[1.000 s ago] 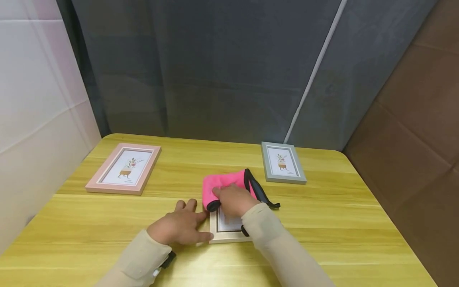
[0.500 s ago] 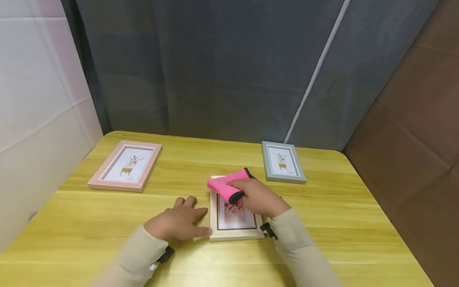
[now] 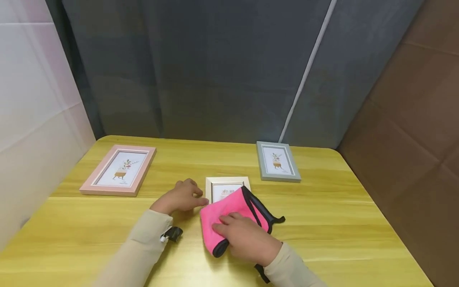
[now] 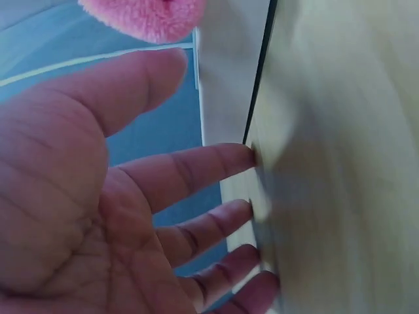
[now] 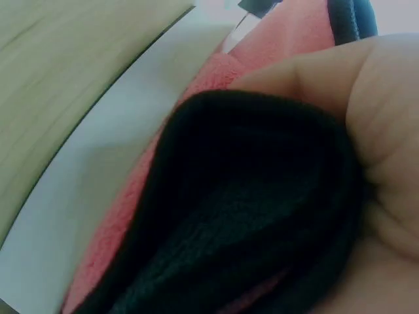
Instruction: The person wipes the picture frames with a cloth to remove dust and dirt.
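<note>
A folded pink cloth with black edging [image 3: 229, 207] lies over the lower part of the cream frame [image 3: 227, 180], whose top edge and some print show. My right hand [image 3: 247, 239] grips the cloth from above; in the right wrist view the cloth's dark fold [image 5: 242, 190] bulges beside the palm. At the frame's left side is my left hand [image 3: 181, 197], its thumb at the frame's edge. The left wrist view shows the left hand [image 4: 131, 196] with fingers loosely extended, their tips at the wooden surface, and a bit of pink cloth [image 4: 154, 16] above the thumb.
A pink frame with a plant picture [image 3: 143, 175] lies at the table's back left. A grey-green frame [image 3: 263, 161] lies at the back right. Dark curtain [image 3: 215, 79] hangs behind the table [image 3: 340, 207], with a pale wall at left and brown one at right.
My right hand has drawn the cloth down toward me over the cream frame's lower part, uncovering its top. My left hand has shifted up along the frame's left side.
</note>
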A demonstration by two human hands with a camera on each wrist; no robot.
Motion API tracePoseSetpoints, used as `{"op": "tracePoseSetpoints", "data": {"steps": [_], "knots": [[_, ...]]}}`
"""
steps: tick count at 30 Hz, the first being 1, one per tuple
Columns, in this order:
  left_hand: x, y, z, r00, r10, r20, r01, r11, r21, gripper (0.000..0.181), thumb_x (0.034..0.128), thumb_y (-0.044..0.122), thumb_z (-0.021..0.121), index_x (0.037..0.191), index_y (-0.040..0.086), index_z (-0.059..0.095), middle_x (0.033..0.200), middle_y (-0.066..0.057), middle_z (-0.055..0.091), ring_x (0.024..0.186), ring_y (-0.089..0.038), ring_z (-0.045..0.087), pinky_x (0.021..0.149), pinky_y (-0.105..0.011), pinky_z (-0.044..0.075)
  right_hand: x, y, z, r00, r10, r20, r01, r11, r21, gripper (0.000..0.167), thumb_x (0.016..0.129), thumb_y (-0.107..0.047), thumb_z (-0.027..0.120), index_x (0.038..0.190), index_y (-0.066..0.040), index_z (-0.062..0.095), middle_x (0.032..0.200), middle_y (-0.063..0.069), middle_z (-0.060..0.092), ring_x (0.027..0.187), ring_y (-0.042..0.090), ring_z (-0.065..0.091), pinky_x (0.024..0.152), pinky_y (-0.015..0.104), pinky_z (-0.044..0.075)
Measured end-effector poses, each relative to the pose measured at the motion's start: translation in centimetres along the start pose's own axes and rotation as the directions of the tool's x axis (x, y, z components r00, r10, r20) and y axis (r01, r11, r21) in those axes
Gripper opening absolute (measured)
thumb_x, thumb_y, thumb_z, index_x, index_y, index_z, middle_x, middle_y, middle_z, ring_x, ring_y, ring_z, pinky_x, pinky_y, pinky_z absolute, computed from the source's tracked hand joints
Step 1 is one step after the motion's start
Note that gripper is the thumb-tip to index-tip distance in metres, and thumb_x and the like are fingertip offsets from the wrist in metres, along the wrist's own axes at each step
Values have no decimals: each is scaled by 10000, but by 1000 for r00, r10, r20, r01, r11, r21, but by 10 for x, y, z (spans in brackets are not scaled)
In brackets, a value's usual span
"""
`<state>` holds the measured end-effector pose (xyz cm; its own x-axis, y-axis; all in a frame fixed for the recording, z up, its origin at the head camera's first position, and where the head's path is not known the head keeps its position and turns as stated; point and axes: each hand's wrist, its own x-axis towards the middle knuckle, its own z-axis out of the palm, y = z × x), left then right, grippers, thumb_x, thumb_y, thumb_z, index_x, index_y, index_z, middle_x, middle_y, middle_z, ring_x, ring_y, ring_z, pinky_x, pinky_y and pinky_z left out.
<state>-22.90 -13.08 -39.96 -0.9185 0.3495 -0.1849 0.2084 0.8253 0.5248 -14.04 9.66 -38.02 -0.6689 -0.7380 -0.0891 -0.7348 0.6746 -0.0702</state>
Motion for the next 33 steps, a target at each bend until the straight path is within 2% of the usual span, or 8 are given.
{"op": "tracePoseSetpoints", "data": {"steps": [4, 11, 16, 20, 23, 25, 28, 33], "knots": [[0, 7, -2, 999, -51, 1, 51, 998, 33, 498, 863, 375, 742, 1180, -7, 707, 1285, -232, 523, 1169, -434, 441, 943, -560, 438, 3, -4, 0, 1000, 3, -20, -4, 999, -42, 477, 890, -116, 673, 1352, -224, 628, 1349, 34, 600, 1250, 252, 534, 1009, 374, 463], [3, 11, -3, 999, -47, 18, 45, 996, 78, 459, 865, 358, 717, 1177, 22, 700, 1255, -205, 546, 1132, -413, 464, 911, -553, 460, 3, -5, -2, 999, 23, -40, -24, 999, -40, 459, 879, -115, 683, 1321, -234, 652, 1289, 22, 610, 1199, 225, 551, 969, 356, 485], [-6, 8, -5, 997, -71, 37, 68, 995, 66, 491, 874, 370, 714, 1247, 55, 663, 1339, -209, 496, 1201, -425, 417, 938, -596, 439, 0, -4, -6, 1000, 19, -7, -18, 999, 38, 464, 877, -66, 661, 1311, -231, 668, 1237, 0, 615, 1154, 188, 561, 943, 314, 489], [-10, 9, -6, 998, -60, 34, 59, 997, 44, 480, 873, 369, 717, 1240, 64, 665, 1343, -204, 488, 1199, -417, 406, 944, -595, 433, -9, 8, -13, 996, 85, 39, -89, 987, 130, 413, 870, -60, 664, 1254, -207, 709, 1187, -16, 634, 1131, 180, 572, 948, 314, 481], [-10, 10, -7, 998, -63, 26, 62, 997, 36, 469, 877, 369, 722, 1237, 74, 666, 1354, -194, 482, 1201, -403, 401, 951, -587, 432, -15, 17, -17, 988, 152, 28, -155, 980, 127, 321, 845, -66, 701, 1133, -194, 762, 1100, -29, 653, 1071, 193, 585, 911, 325, 494], [-10, 9, -6, 997, -69, 22, 68, 997, 35, 469, 877, 371, 724, 1239, 78, 665, 1365, -190, 477, 1204, -397, 399, 951, -586, 434, -16, 21, -19, 985, 173, 6, -172, 979, 106, 250, 820, -60, 722, 1031, -184, 779, 1001, -33, 649, 976, 201, 584, 827, 326, 507], [-9, 9, -5, 997, -74, 20, 73, 997, 24, 476, 876, 372, 725, 1245, 79, 662, 1375, -189, 474, 1210, -395, 398, 947, -593, 438, -14, 20, -20, 991, 135, -22, -133, 989, 63, 211, 817, -72, 727, 988, -185, 776, 951, -28, 645, 921, 200, 580, 784, 321, 506], [-10, 9, -5, 996, -84, 17, 84, 996, 18, 480, 873, 371, 730, 1248, 77, 664, 1360, -188, 484, 1216, -403, 401, 937, -600, 446, -4, 9, -17, 998, -57, -9, 58, 993, 107, 405, 848, 20, 624, 1191, -167, 732, 1181, -10, 666, 1134, 167, 589, 1007, 294, 439]]}}
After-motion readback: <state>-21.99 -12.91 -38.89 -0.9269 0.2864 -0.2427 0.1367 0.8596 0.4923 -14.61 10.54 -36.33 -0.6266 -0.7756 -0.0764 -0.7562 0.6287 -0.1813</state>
